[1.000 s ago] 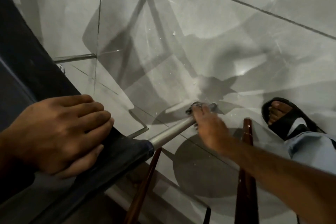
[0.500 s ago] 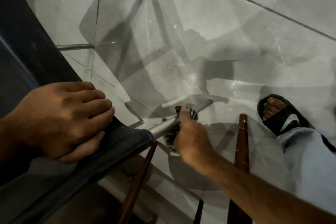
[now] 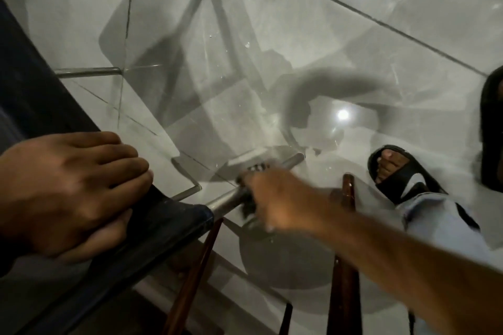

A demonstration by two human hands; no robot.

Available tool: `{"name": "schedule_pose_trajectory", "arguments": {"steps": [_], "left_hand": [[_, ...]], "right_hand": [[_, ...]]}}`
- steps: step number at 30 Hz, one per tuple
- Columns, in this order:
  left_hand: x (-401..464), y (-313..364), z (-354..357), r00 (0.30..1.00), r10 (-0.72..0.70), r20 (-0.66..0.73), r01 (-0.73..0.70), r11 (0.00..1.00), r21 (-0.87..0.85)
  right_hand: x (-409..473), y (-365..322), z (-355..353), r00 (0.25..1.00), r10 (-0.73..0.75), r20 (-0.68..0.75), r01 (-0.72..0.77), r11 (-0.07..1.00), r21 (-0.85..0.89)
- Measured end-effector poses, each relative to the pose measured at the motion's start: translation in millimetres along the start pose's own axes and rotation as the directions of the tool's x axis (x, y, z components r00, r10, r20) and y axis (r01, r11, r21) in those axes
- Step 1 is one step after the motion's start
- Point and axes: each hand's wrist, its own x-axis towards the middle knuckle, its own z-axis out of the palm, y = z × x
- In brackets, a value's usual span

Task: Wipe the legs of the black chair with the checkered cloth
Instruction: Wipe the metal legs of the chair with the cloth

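- The left hand (image 3: pixel 68 193) lies flat on the dark seat edge of the black chair (image 3: pixel 163 228), fingers spread over the top and thumb tucked under the rim. It is pressing down on the seat rather than gripping it tightly. To my eye that brace matters: kept firm, it should stop the frame skating on the glossy floor (image 3: pixel 353 49).
- The metal leg (image 3: pixel 226 200) runs out from under the seat corner, slanting down toward the floor, with its far tip showing just past the knuckles.
- The right hand (image 3: pixel 280 202) is closed around the checkered cloth (image 3: pixel 249 196), which is bunched about the middle of that leg. The hand is blurred, and only scraps of the pattern peek out near the fingers.
- For a clean wipe I would wrap the cloth right round the tube and draw it the full length, seat joint to tip, turning the wrist to reach the underside.
- Brown wooden legs (image 3: pixel 344 253) of other furniture stand just beside the forearm, and a sandalled foot (image 3: pixel 397 171) is planted further right; the elbow wants watching there.
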Motion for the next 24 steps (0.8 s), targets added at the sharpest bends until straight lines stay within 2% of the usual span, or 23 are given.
{"name": "schedule_pose_trajectory", "arguments": {"steps": [1, 2, 3, 5, 6, 9, 11, 14, 15, 17, 18, 21, 22, 24], "left_hand": [[10, 9, -16, 1.0, 0.013, 0.012, -0.013, 1.0, -0.002], [19, 12, -28, 0.997, 0.03, 0.07, -0.03, 1.0, 0.004], [29, 14, -40, 1.0, 0.009, 0.017, -0.01, 0.999, 0.03], [35, 20, -55, 0.997, 0.06, -0.05, -0.055, 0.993, 0.1], [36, 21, -55, 0.997, 0.07, -0.026, -0.066, 0.991, 0.12], [29, 16, -40, 0.996, 0.09, 0.026, -0.092, 0.988, 0.123], [23, 10, -27, 0.997, 0.05, 0.05, -0.054, 0.995, 0.08], [16, 4, -15, 0.995, 0.031, 0.092, -0.034, 0.999, 0.037], [15, 1, -14, 0.997, 0.034, 0.066, -0.037, 0.998, 0.041], [13, -2, -13, 0.995, 0.014, 0.098, -0.017, 0.999, 0.028], [15, -3, -8, 0.993, 0.012, 0.122, -0.014, 1.0, 0.017], [21, 3, 5, 0.991, 0.034, 0.126, -0.028, 0.999, -0.045], [21, 3, 3, 0.99, 0.03, 0.135, -0.028, 0.999, -0.019], [25, 1, -6, 0.997, 0.014, 0.076, -0.019, 0.998, 0.066]], "right_hand": [[-32, -31, 19, 0.997, -0.038, -0.074, 0.047, 0.99, 0.129], [-57, -54, 37, 0.989, -0.041, -0.139, 0.065, 0.982, 0.176], [-68, -66, 50, 0.975, -0.035, -0.22, 0.073, 0.983, 0.167], [-63, -61, 66, 0.934, -0.041, -0.354, 0.089, 0.989, 0.12], [-50, -46, 67, 0.923, -0.013, -0.384, 0.059, 0.992, 0.109], [1, 22, 60, 0.924, 0.147, -0.352, -0.163, 0.986, -0.016], [38, 67, 55, 0.928, 0.209, -0.308, -0.25, 0.963, -0.101], [79, 120, 32, 0.908, 0.354, -0.226, -0.367, 0.93, -0.015], [88, 132, 28, 0.903, 0.385, -0.189, -0.39, 0.921, 0.015], [95, 142, 21, 0.898, 0.42, -0.135, -0.415, 0.908, 0.061], [91, 137, 21, 0.892, 0.427, -0.151, -0.416, 0.904, 0.102], [41, 83, 33, 0.908, 0.397, -0.133, -0.33, 0.874, 0.358], [18, 54, 44, 0.921, 0.343, -0.185, -0.251, 0.886, 0.39], [-28, -5, 67, 0.942, 0.101, -0.321, 0.021, 0.934, 0.357]]}}
